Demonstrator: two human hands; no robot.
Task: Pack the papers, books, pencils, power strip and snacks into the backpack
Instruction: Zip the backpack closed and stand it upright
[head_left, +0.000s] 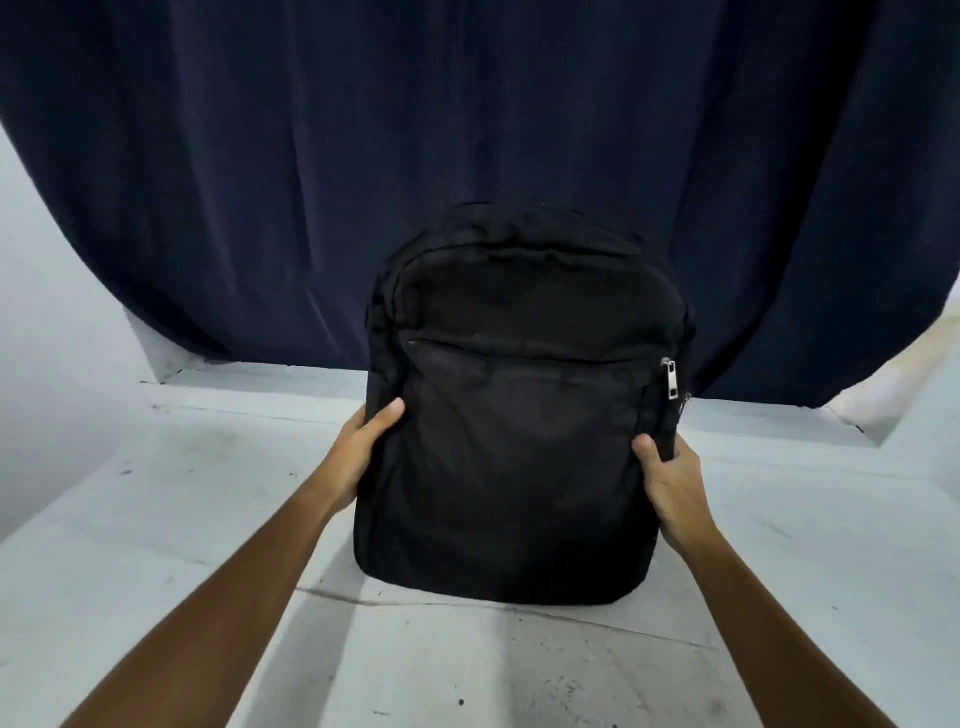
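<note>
1. Black backpack upright at the centre of the frame, front panel facing the camera, base resting on the white table.
2. Left hand at the left side of the backpack, about mid-height: thumb laid across the front panel, remaining fingers wrapped round the side and hidden behind the fabric. Gripping the bag.
3. Right hand at the right side, a little lower than the left: thumb pressed on the front edge, one fingertip showing at the side seam, other fingers hidden behind. Also clamped on the bag.
4. Both forearms bare, entering from the lower left and lower right corners of the frame and converging on the bag.
5. Silver zipper pull hanging at the right end of the front pocket's zip line, centre right of the bag; pocket zip closed along its visible length. Upper compartment seam curving across the top, no gap visible.
6. Dark navy curtain filling the upper half of the frame behind the bag, lower hem meeting the back of the table.
7. Pale wall showing at the left edge, beside the curtain.
8. Table surface scuffed, with dark marks and a thin crack line running just below the bag's base.
</note>
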